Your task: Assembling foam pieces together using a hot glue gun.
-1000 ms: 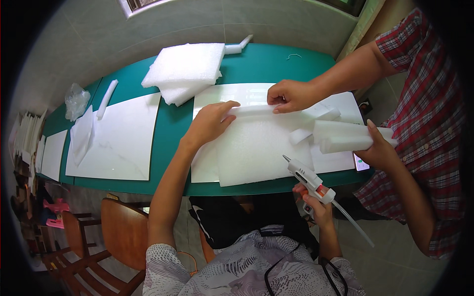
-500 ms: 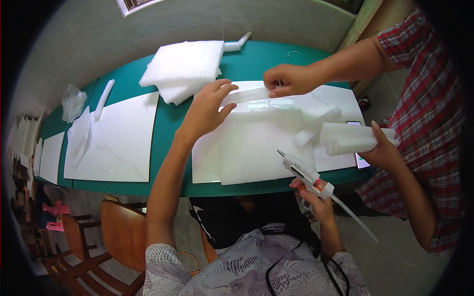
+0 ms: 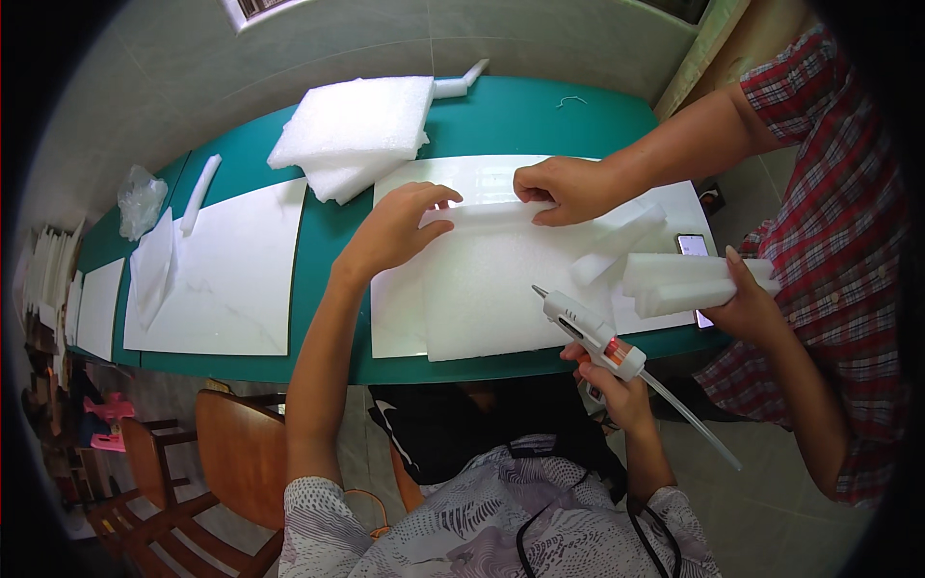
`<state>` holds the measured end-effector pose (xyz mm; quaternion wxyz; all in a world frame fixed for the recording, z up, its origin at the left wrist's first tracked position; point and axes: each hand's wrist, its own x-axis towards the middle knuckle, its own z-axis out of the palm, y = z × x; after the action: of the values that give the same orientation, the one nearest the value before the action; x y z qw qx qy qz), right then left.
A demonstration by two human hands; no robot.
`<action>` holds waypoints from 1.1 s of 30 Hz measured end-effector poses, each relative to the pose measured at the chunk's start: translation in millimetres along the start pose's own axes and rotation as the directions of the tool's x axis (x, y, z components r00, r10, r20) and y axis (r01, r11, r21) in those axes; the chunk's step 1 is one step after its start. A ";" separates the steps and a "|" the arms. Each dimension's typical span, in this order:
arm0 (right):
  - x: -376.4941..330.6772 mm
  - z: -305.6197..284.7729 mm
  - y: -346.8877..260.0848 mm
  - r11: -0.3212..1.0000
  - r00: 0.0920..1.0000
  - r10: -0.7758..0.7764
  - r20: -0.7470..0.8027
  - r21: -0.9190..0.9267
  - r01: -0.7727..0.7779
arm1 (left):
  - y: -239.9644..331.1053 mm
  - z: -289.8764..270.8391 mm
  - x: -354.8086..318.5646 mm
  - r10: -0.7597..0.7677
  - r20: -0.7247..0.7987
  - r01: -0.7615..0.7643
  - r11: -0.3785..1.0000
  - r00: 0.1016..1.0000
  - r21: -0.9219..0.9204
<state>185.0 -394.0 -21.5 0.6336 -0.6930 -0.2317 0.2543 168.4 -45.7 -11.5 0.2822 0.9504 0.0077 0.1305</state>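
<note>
My left hand [image 3: 405, 226] holds the left end of a white foam strip [image 3: 491, 214] between thumb and fingers. The strip lies along the far edge of a white foam sheet [image 3: 511, 289]. Pinching the strip's right end is a co-worker's hand [image 3: 559, 191]. My right hand [image 3: 617, 390] is wrapped round the handle of a white glue gun [image 3: 583, 328]. Its nozzle points up and left over the foam sheet, and a clear glue stick [image 3: 689, 419] sticks out behind. The co-worker's other hand [image 3: 747, 299] holds several white foam bars [image 3: 679, 281].
Under the foam sheet is a glossy white board [image 3: 397, 318] on a green table [image 3: 540, 111]. A loose foam bar [image 3: 621, 243] and a phone [image 3: 692, 245] lie at the right. Foam slabs [image 3: 356, 120] are stacked behind; another white board [image 3: 231, 279] lies left. Wooden chairs [image 3: 236, 443] stand lower left.
The foam strip has come nearer to me, down to the foam sheet's far edge, with my left hand and the co-worker's hand. The glue gun has shifted slightly left.
</note>
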 end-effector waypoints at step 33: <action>103.9 40.2 -18.9 0.946 0.977 0.207 0.047 -0.264 -0.188 | -14.5 -1.2 11.5 0.023 0.013 -0.023 1.000 1.000 0.000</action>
<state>238.4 -294.9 -11.5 0.5004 -0.7793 -0.2153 0.3097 180.1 -31.9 -15.5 0.2805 0.9514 -0.0050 0.1274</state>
